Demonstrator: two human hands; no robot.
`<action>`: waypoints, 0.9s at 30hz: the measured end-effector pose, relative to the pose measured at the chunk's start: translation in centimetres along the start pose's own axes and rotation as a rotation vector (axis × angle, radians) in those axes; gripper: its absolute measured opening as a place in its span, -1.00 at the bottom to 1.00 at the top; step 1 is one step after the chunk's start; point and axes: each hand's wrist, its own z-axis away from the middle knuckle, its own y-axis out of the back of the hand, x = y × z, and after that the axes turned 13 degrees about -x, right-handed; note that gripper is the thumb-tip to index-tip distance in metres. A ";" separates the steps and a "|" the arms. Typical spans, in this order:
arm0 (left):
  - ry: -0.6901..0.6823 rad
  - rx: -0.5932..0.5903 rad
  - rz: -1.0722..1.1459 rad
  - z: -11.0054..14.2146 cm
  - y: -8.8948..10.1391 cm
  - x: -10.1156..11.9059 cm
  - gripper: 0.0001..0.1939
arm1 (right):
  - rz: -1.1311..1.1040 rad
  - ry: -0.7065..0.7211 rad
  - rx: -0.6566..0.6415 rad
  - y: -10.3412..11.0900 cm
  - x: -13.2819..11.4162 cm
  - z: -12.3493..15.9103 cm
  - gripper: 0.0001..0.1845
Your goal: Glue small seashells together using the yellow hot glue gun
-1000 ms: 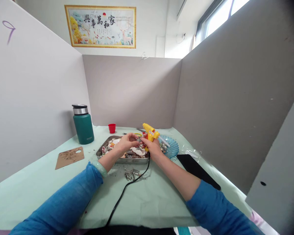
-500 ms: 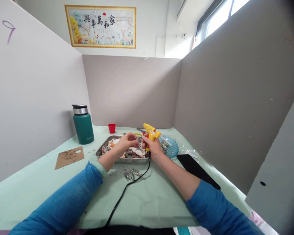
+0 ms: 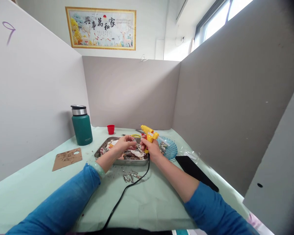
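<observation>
My right hand (image 3: 150, 148) is wrapped round the grip of a yellow hot glue gun (image 3: 148, 131), whose nozzle points up and to the left. A black cord (image 3: 127, 189) runs from the grip down to the table's front edge. My left hand (image 3: 125, 144) hovers above a metal tray (image 3: 131, 162), its fingers curled together close to the right hand. Whatever is between those fingers is too small to make out. Mixed seashells (image 3: 137, 153) fill the tray. Several small silvery pieces (image 3: 131, 176) lie on the table in front of it.
A green bottle (image 3: 81, 129) and a brown board (image 3: 66, 159) stand and lie at left. Behind the tray are a red cup (image 3: 110, 129) and yellow-handled scissors (image 3: 135, 135). Right of it are a blue plate (image 3: 171, 148), clear plastic (image 3: 192, 155) and a black flat strip (image 3: 197, 173). Grey partitions (image 3: 131, 91) enclose the table.
The view has tilted and shifted slightly. My right hand still grips the glue gun, and the left fingers stay close beside it over the tray.
</observation>
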 end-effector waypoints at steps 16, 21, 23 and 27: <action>0.011 -0.079 0.027 -0.3 0.7 -0.7 -0.64 | -0.028 -0.014 0.026 -0.1 -0.1 0.0 -0.67; 0.003 -0.092 0.080 -0.2 0.7 -0.5 -0.65 | -0.017 0.005 0.133 -0.3 0.3 -0.2 -0.63; 0.002 -0.107 0.110 -0.2 0.7 -0.4 -0.65 | -0.002 0.028 0.181 -0.3 0.7 -0.4 -0.60; -0.003 -0.119 0.082 -0.2 0.8 -0.3 -0.64 | 0.023 0.020 0.177 -0.1 0.8 -0.4 -0.61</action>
